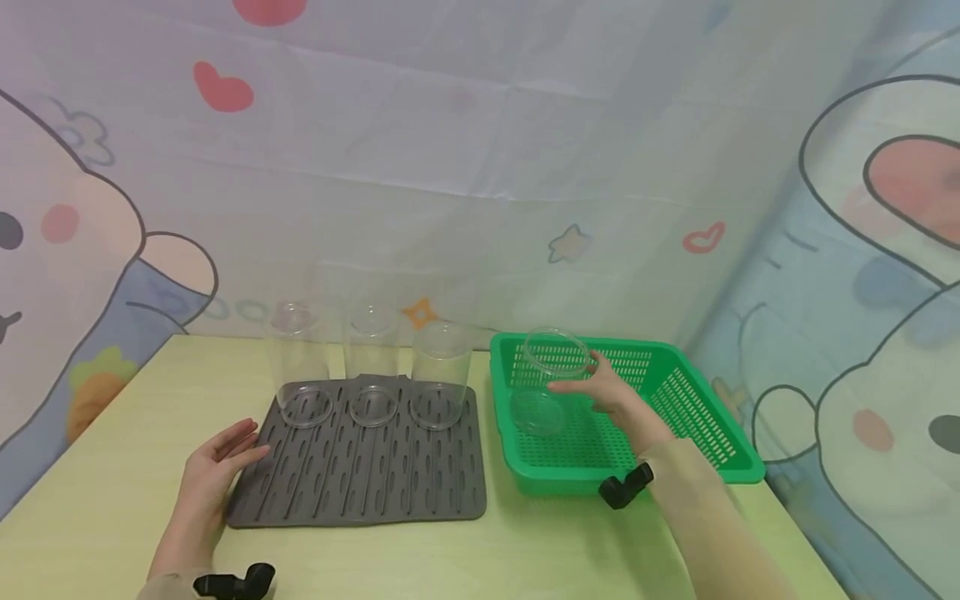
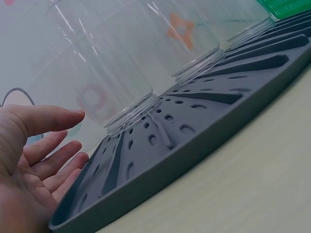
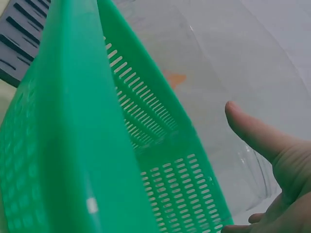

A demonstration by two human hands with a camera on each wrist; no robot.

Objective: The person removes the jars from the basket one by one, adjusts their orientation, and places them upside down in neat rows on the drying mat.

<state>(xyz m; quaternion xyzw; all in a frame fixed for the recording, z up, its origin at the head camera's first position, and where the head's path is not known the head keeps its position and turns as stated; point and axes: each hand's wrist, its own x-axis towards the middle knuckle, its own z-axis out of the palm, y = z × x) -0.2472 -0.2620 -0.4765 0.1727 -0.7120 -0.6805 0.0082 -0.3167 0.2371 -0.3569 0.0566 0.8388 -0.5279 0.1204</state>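
Observation:
My right hand (image 1: 611, 390) holds a clear plastic cup (image 1: 542, 385) by its side, thumb across the front. The cup stands mouth up within the green basket (image 1: 562, 482); whether its base touches the basket floor I cannot tell. In the right wrist view the clear wall (image 3: 238, 82) of the cup spreads behind my thumb (image 3: 257, 132). Three more clear cups, a left one (image 1: 302, 358), a middle one (image 1: 372, 354) and a right one (image 1: 441, 367), stand upside down in a row on the grey ridged mat (image 1: 352, 483). Beside the mat's left edge my left hand (image 1: 210, 473) has its fingers extended, holding nothing.
The mat and basket sit side by side on a pale yellow table (image 1: 375, 562). Behind them hangs a printed cloth (image 1: 465, 167), close to the cups and the basket's far rim. Another patterned cloth side (image 1: 847, 375) borders the right.

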